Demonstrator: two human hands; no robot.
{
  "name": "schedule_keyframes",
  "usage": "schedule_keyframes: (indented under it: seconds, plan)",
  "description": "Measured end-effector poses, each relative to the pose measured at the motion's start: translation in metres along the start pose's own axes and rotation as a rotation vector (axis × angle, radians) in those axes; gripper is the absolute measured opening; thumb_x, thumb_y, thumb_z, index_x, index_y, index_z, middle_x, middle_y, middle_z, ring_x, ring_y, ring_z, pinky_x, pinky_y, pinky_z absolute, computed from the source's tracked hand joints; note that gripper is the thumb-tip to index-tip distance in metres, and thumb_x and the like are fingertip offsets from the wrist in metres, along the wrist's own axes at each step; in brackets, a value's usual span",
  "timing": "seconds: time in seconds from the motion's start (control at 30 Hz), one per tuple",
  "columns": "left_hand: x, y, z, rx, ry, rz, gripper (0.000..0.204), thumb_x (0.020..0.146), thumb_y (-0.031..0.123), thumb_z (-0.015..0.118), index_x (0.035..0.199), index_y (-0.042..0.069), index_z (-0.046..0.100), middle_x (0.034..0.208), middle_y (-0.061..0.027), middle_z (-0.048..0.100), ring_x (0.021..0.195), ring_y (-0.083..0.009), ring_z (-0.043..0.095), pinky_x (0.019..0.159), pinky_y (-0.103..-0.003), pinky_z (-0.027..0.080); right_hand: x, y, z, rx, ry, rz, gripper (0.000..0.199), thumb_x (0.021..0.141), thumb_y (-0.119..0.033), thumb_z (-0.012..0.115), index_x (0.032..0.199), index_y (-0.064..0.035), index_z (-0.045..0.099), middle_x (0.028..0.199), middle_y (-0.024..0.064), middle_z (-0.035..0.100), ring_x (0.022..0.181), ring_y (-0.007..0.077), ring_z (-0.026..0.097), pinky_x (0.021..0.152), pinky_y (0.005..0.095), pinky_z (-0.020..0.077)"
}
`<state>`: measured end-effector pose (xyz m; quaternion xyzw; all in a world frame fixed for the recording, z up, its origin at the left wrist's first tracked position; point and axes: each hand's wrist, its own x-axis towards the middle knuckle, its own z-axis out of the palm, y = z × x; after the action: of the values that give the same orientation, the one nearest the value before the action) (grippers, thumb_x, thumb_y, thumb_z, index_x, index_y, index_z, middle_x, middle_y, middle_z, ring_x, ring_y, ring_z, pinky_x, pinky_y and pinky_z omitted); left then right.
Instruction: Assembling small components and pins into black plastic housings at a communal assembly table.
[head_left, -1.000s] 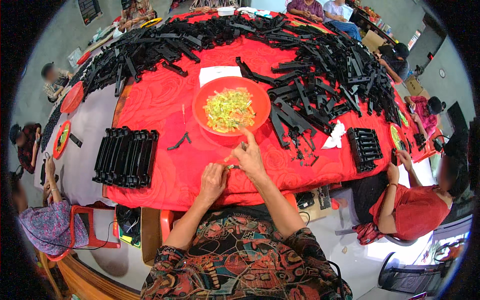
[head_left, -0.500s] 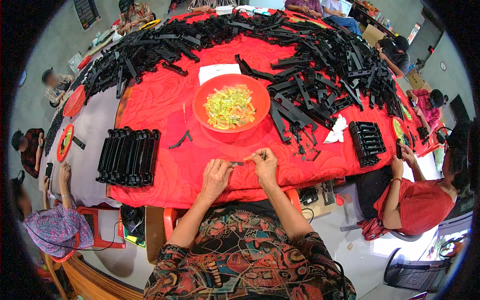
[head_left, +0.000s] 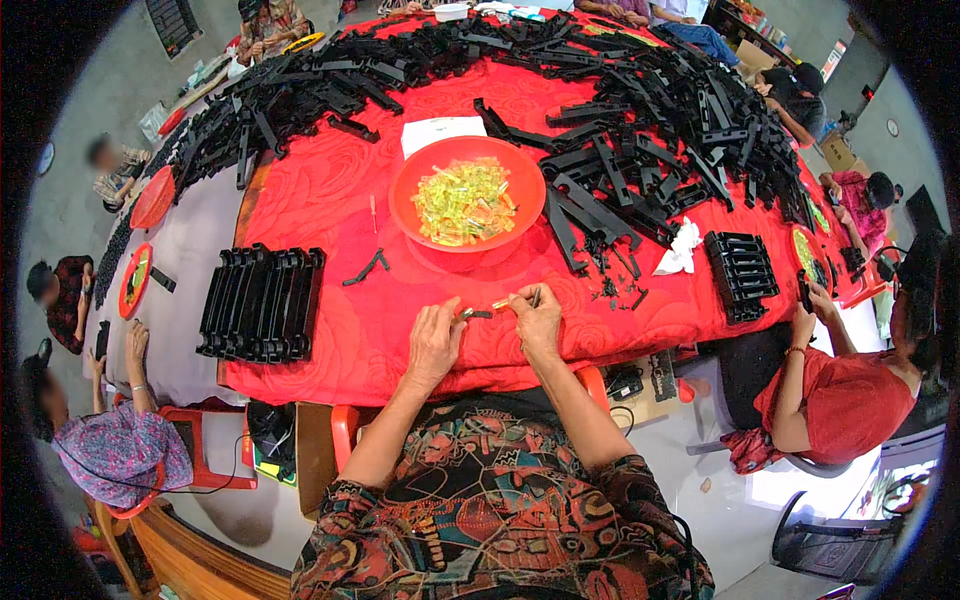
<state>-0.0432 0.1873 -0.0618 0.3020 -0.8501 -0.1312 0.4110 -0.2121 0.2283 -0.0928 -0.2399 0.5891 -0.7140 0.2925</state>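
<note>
My left hand (head_left: pixel 434 342) is closed on a small dark plastic piece (head_left: pixel 480 314) that sticks out from the fingertips. Just to its right, my right hand (head_left: pixel 537 322) pinches a small yellowish clear piece (head_left: pixel 501 303). Something thin and dark shows at the right fingers, too small to make out. The two sets of fingertips are close together but apart, over the near part of the red cloth. Beyond them stands a red bowl (head_left: pixel 398 215) heaped with yellow clear pieces (head_left: pixel 465 203). A small bent black part (head_left: pixel 367 270) lies left of the bowl's near side.
Stacked black plastic housings (head_left: pixel 262 304) stand at left, with another stack (head_left: pixel 741 278) at right. A long heap of black parts (head_left: pixel 610 75) curves along the far side. White tissue (head_left: pixel 681 247) and black scraps (head_left: pixel 618 292) lie at right. Other people sit around the table.
My right hand has brought the yellowish piece into clearer sight near the left fingertips. My left hand has turned slightly. The whole view has shifted a little.
</note>
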Motion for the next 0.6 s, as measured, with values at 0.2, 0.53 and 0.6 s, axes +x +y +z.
schedule_keyframes:
  seconds: [0.2,0.53,0.6]
  plan:
    - [0.000,0.000,-0.006,0.046,-0.012,-0.005,0.017,0.076,0.002,0.064,0.092,0.003,0.059,0.081,-0.0117,0.057,0.078,-0.0292,0.055,0.068,-0.038,0.045,-0.003,0.001,0.000,0.018,-0.029,-0.008,0.017,0.078,-0.001,0.065,0.072,-0.0096,0.051,0.058,-0.0049,0.043,0.039,0.0039,0.033,0.032,0.0213,0.0229]
    - [0.020,-0.030,-0.038,0.165,-0.090,-0.073,0.013,0.077,0.011,0.065,0.087,0.006,0.059,0.077,-0.0092,0.057,0.074,-0.0278,0.056,0.066,-0.039,0.044,-0.013,-0.025,-0.009,0.070,-0.052,0.138,0.010,0.083,-0.004,0.061,0.083,-0.0084,0.052,0.059,-0.0036,0.046,0.036,0.0019,0.031,0.029,0.0195,0.0225]
    - [0.016,-0.038,-0.037,0.153,-0.121,-0.088,0.013,0.076,0.014,0.065,0.084,0.007,0.057,0.077,-0.0088,0.056,0.074,-0.0283,0.055,0.065,-0.039,0.044,-0.016,-0.029,-0.008,0.092,-0.088,0.191,0.010,0.083,-0.005,0.061,0.083,-0.0083,0.052,0.059,-0.0034,0.046,0.036,0.0019,0.031,0.029,0.0193,0.0226]
